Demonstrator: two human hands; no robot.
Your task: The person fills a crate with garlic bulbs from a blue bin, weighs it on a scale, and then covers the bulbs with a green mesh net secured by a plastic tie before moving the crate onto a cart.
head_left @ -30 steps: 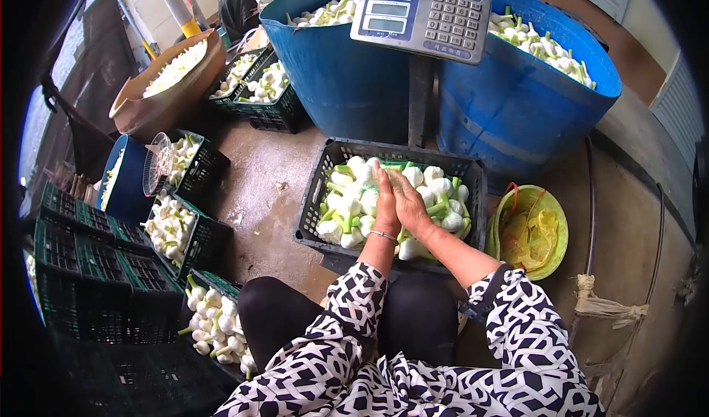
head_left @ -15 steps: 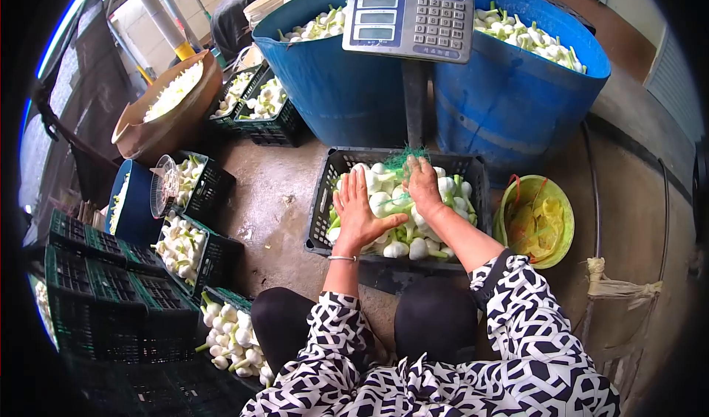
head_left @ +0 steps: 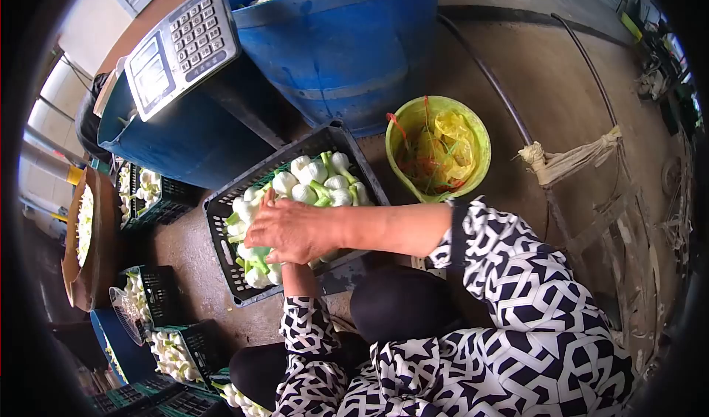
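While the hands (head_left: pixel 297 230) overlap, their grip impossible to tell, the garlic bulbs (head_left: pixel 314 172) look white, round, green-stemmed.

Garlic bulbs (head_left: pixel 336 178) are held in a crate (head_left: pixel 220 251), some beneath the right hand (head_left: pixel 295 229). Right of it, a plastic bag (head_left: pixel 456 147) is contained in a bucket (head_left: pixel 481 125). Two barrels (head_left: pixel 347 55) are stood behind, the left one fronted by a scale display (head_left: pixel 181 52). Other filled crates (head_left: pixel 201 347) are ranged leftward.

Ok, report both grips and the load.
Right grip over mostly hidden left grip. White, green-stemmed bulbs in black rectangular plastic crate. Right forearm hides some bulbs.
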